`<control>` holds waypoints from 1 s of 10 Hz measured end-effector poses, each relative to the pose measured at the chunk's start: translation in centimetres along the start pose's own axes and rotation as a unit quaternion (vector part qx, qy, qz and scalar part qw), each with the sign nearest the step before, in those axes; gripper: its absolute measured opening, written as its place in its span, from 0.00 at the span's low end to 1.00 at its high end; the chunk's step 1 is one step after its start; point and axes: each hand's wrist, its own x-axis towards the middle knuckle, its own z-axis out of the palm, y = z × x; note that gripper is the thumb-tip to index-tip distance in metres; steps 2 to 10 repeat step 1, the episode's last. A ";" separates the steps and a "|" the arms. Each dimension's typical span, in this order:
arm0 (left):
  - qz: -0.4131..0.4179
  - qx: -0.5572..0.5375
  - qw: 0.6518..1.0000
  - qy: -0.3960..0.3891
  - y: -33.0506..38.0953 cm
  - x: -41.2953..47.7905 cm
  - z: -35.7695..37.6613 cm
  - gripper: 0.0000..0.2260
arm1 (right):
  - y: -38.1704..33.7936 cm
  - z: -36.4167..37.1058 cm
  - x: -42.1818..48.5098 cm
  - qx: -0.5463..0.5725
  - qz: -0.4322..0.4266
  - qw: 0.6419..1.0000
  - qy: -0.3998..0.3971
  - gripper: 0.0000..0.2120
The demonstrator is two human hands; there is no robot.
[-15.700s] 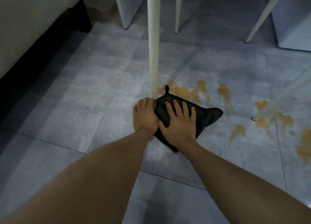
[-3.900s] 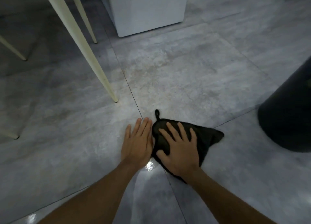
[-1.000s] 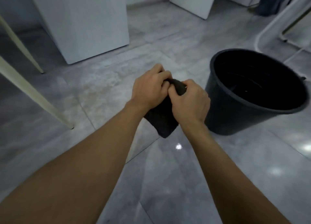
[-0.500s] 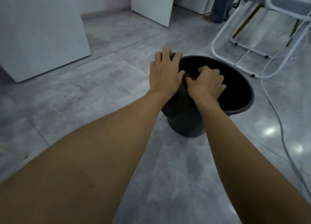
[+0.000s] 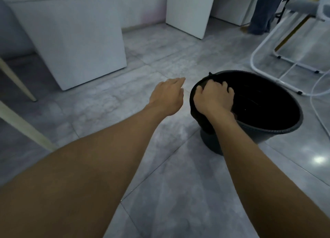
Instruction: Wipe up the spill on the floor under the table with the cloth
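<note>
The right hand (image 5: 213, 98) clutched the cloth (image 5: 200, 116) draped over the bucket (image 5: 278, 128) rim while the left hand (image 5: 167, 96) hung open and empty beside it; a loose grip could drop the cloth inside.

Dark cloth (image 5: 200, 116) draped over bucket (image 5: 278, 128) rim (seemingly bunched)

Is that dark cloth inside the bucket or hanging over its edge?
Hanging over the edge. The cloth drapes across the bucket rim, pressed there by the right hand.

Home: tiled floor (image 5: 178, 184), white cabinets (image 5: 75, 41)
</note>
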 end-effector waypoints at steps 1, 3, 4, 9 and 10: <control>-0.034 0.088 0.996 -0.004 -2.6 0.8 -3.8 0.19 | -5.2 -0.3 0.3 0.054 -0.081 0.994 -0.041 0.22; -0.034 0.088 0.996 -0.004 -2.6 0.8 -3.8 0.19 | -5.2 -0.3 0.3 0.054 -0.081 0.994 -0.041 0.22; -0.034 0.088 0.996 -0.004 -2.6 0.8 -3.8 0.19 | -5.2 -0.3 0.3 0.054 -0.081 0.994 -0.041 0.22; -0.034 0.088 0.996 -0.004 -2.6 0.8 -3.8 0.19 | -5.2 -0.3 0.3 0.054 -0.081 0.994 -0.041 0.22; -0.034 0.088 0.996 -0.004 -2.6 0.8 -3.8 0.19 | -5.2 -0.3 0.3 0.054 -0.081 0.994 -0.041 0.22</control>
